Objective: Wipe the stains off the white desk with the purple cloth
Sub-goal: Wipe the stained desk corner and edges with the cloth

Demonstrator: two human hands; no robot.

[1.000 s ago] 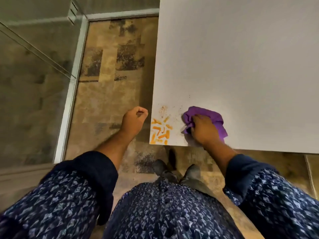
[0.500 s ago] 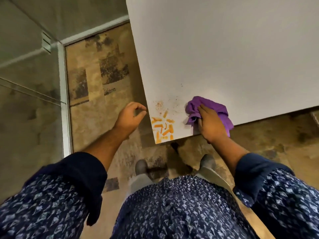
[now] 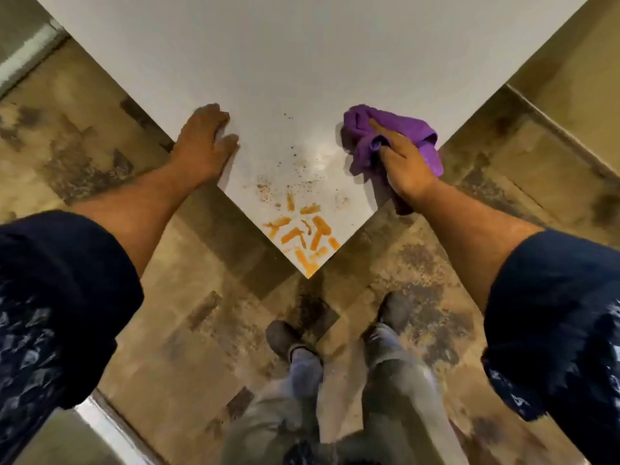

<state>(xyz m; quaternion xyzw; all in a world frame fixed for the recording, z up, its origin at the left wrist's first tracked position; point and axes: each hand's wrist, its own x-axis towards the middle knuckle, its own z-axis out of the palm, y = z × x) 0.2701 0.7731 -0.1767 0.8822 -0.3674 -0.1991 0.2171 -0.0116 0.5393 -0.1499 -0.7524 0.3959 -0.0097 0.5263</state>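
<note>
— Where is the purple cloth [image 3: 396, 139]?
— Bunched on the white desk [image 3: 302, 62] near its right edge, under the right hand [image 3: 404, 162], fingers clamped on it.
— And the stains?
— Orange stains [image 3: 303, 234] at the desk corner, brown specks [image 3: 295, 169] above them, apart from the cloth.
— The left hand [image 3: 203, 146]?
— Flat on the left edge, fingers together, holding nothing.
</note>
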